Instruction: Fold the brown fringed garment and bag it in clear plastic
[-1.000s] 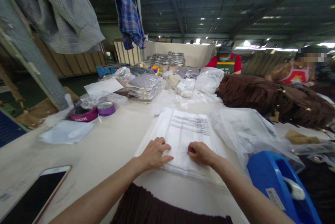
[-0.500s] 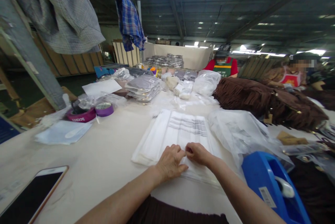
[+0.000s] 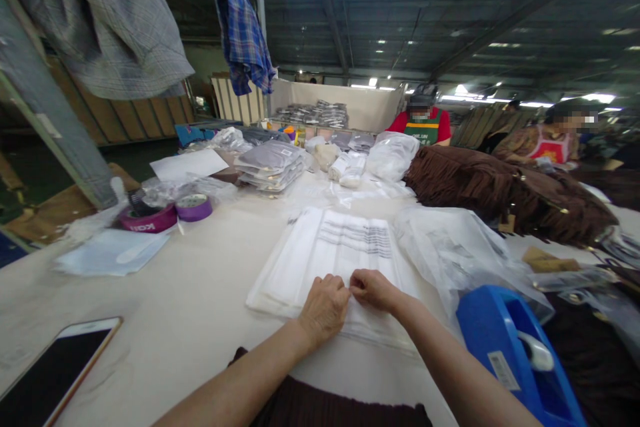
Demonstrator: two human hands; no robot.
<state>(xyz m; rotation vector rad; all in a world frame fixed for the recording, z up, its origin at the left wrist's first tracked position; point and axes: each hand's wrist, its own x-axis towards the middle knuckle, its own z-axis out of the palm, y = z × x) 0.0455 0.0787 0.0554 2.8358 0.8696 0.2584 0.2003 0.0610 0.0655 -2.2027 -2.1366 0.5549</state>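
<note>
Both hands have closed in together: the left hand (image 3: 324, 307) and right hand (image 3: 373, 289) now pinch the near edge of the plastic bags (image 3: 336, 258), flat on the desk (image 3: 200, 294). Phone (image 3: 55, 374) left, blue tape dispenser (image 3: 520, 354) right; open room ahead-left, brown fabric (image 3: 505, 197) crowding far right.

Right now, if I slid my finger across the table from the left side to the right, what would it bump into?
Phone → purple tape roll → left hand → right hand, both on the stack of clear bags → blue tape dispenser.
</note>
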